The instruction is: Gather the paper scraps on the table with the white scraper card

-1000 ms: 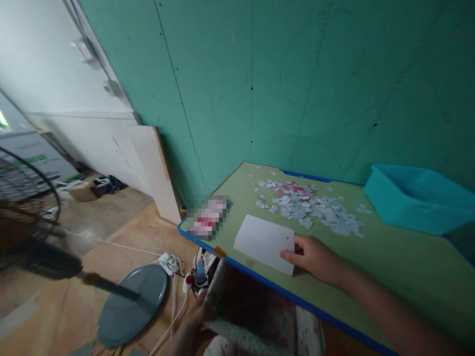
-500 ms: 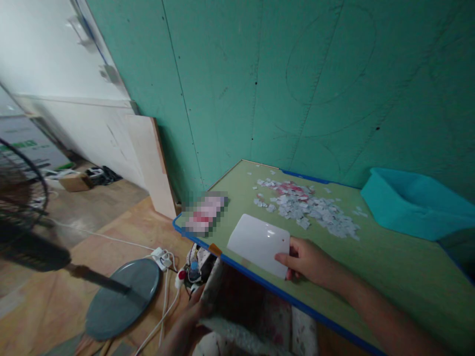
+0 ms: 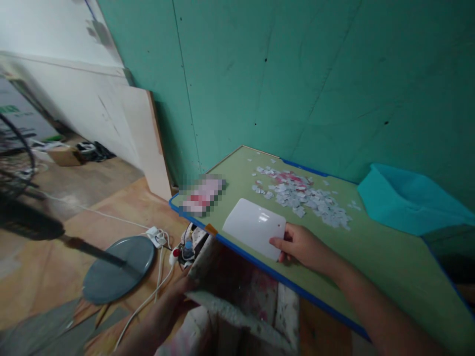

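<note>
My right hand [image 3: 299, 245] is closed on one end of a white plastic scraper [image 3: 252, 226], a flat glossy sheet with rounded corners and a small hole. The scraper lies over the front left part of the green tabletop [image 3: 371, 262]. Beyond it spreads a heap of small white paper-like pieces [image 3: 297, 195], some of them pinkish red. Below the table's front edge, my left hand [image 3: 178, 291] grips the left side of a stained white open box [image 3: 285, 306]; its fingers are partly hidden. Reddish marks show inside the box.
A turquoise bin [image 3: 404, 207] stands at the back right of the table, against a green wall [image 3: 230, 74]. A pixelated pink item [image 3: 202, 198] lies at the left corner. On the floor are a fan base [image 3: 118, 269] and a power strip [image 3: 156, 236] with cables.
The view has shifted slightly, so the table sits higher in the picture. My left hand and the box appear lower left of where they were. My right hand keeps hold of the scraper.
</note>
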The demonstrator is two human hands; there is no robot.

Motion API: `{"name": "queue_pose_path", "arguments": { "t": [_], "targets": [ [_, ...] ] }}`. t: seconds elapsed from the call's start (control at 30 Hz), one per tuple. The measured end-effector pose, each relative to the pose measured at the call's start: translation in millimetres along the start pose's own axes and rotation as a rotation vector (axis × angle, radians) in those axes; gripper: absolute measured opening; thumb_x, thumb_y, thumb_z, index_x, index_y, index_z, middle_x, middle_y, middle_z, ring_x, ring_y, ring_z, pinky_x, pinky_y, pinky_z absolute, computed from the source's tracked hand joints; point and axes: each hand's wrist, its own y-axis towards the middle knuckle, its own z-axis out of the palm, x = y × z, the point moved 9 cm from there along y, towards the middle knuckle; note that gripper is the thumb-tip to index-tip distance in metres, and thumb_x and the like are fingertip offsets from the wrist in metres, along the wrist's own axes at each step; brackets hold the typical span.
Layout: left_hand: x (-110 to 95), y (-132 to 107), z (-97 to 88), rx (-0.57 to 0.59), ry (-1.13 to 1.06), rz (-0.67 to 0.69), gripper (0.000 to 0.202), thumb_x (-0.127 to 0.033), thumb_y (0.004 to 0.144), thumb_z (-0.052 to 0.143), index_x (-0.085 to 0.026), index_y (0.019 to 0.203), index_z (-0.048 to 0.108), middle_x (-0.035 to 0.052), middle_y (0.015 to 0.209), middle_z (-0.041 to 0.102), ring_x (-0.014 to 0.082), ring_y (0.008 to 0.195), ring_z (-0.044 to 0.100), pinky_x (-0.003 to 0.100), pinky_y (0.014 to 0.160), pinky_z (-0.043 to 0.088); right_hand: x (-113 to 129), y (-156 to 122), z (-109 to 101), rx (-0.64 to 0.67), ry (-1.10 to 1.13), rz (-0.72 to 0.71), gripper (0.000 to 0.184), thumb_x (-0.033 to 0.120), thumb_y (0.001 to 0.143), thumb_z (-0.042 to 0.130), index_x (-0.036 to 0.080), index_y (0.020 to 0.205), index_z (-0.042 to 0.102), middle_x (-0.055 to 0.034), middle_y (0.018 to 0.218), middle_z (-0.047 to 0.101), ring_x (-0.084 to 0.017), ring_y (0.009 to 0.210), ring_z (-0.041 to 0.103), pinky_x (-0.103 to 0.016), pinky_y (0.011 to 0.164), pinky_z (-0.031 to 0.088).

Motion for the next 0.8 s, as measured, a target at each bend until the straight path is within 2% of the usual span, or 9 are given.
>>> {"name": "queue_pose_path", "arguments": {
  "t": [0.07, 0.13, 0.17, 0.33, 0.47, 0.63, 0.8],
  "targets": [
    [-9, -18, 6.0, 0.027, 0.049, -0.007, 0.057, -0.030, 0.058, 0.067, -0.018, 0.113, 0.060, -0.0028, 0.072, 0.070, 0.0260, 0.081, 0.061, 0.038, 0.072, 0.049, -3, 1, -1, -0.006, -0.020, 0.005, 0.022, 0.035, 0.080, 0.057, 0.014, 0.087, 0.055, -0.0023, 0.061, 0.063, -0.009, 0.049, 0.057, -0.019, 0.045, 0.040],
    [-15, -28, 11.3, 0.056, 0.070, 0.002, 0.057, -0.028, 0.059, 0.064, -0.012, 0.114, 0.059, -0.0009, 0.071, 0.069, 0.0258, 0.080, 0.060, 0.038, 0.075, 0.048, -7, 2, -2, -0.006, -0.031, 0.022, 0.024, 0.038, 0.079, 0.058, 0.015, 0.086, 0.054, -0.0017, 0.058, 0.063, -0.009, 0.046, 0.055, -0.019, 0.043, 0.038],
    [-17, -30, 12.2, 0.060, 0.078, 0.002, 0.058, -0.028, 0.061, 0.062, -0.012, 0.116, 0.058, 0.0011, 0.080, 0.071, 0.0270, 0.086, 0.060, 0.039, 0.078, 0.047, -8, 3, -3, -0.006, -0.031, 0.028, 0.025, 0.039, 0.079, 0.059, 0.015, 0.085, 0.054, -0.0014, 0.057, 0.062, -0.009, 0.045, 0.054, -0.019, 0.042, 0.037],
    [-13, -27, 13.4, 0.102, 0.075, 0.005, 0.071, -0.031, 0.057, 0.065, -0.023, 0.126, 0.050, 0.0010, 0.093, 0.071, 0.0264, 0.090, 0.059, 0.040, 0.077, 0.047, -10, 2, -7, -0.043, -0.047, 0.053, 0.029, 0.043, 0.076, 0.062, 0.016, 0.083, 0.054, -0.0008, 0.057, 0.063, -0.009, 0.045, 0.053, -0.020, 0.042, 0.038],
    [-14, -27, 22.5, 0.129, 0.084, 0.018, 0.068, -0.029, 0.057, 0.064, -0.023, 0.124, 0.051, 0.0043, 0.102, 0.068, 0.0272, 0.093, 0.059, 0.038, 0.074, 0.048, -5, 0, -9, -0.062, -0.071, 0.036, 0.030, 0.043, 0.073, 0.066, 0.016, 0.079, 0.055, -0.0018, 0.056, 0.064, -0.010, 0.045, 0.054, -0.022, 0.044, 0.041],
    [-28, -27, 43.9, 0.164, 0.102, 0.070, 0.051, -0.026, 0.062, 0.062, -0.020, 0.113, 0.057, 0.0014, 0.086, 0.062, 0.0199, 0.078, 0.056, 0.034, 0.072, 0.046, -3, 1, -14, -0.110, -0.067, 0.036, 0.032, 0.048, 0.068, 0.069, 0.019, 0.071, 0.054, -0.0023, 0.054, 0.063, -0.012, 0.045, 0.055, -0.026, 0.044, 0.043],
    [-23, -25, 54.0, 0.189, 0.114, 0.042, 0.058, -0.025, 0.062, 0.062, -0.024, 0.119, 0.053, 0.0031, 0.100, 0.061, 0.0255, 0.096, 0.055, 0.041, 0.083, 0.044, -2, 3, -21, -0.171, -0.019, 0.043, 0.040, 0.054, 0.059, 0.072, 0.019, 0.070, 0.055, -0.0020, 0.050, 0.062, -0.012, 0.041, 0.053, -0.025, 0.041, 0.041]
  ]
}}
